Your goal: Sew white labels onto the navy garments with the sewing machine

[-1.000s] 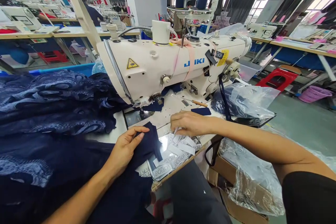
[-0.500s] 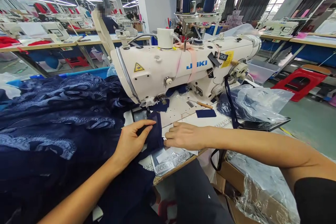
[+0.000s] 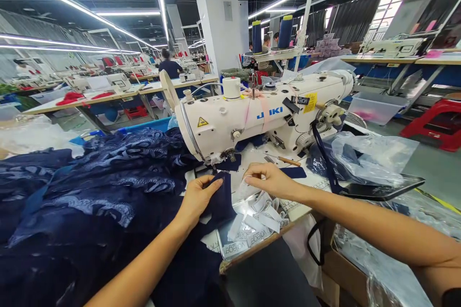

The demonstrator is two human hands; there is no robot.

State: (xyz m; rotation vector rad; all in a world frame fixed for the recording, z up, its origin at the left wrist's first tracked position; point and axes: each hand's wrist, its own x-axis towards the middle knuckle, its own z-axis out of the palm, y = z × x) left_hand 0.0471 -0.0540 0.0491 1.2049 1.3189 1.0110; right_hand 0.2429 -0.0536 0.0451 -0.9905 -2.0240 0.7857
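Note:
My left hand [image 3: 200, 196] pinches the edge of a navy fabric piece [image 3: 224, 199] between thumb and fingers, just in front of the sewing machine's needle area. A little to the right, my right hand [image 3: 268, 180] is closed on a small white label [image 3: 245, 187], part of it hidden by the fingers. Below that hand, several white printed labels [image 3: 257, 225] lie in a loose heap near the table's front edge. The white sewing machine [image 3: 230, 115] stands right behind both hands.
Bunched navy patterned fabric [image 3: 108, 192] covers the left side. A wooden-handled tool [image 3: 288, 160] and a navy strip [image 3: 294, 172] lie on the machine bed. Plastic-wrapped navy goods [image 3: 331, 158] rest at right, beside a black tray [image 3: 389, 189]. A red stool [image 3: 435, 122] stands beyond.
The view has tilted upward. My right hand has lifted away from the navy fabric's edge and now holds a white label, with more of the label heap showing. My left hand stays on the fabric.

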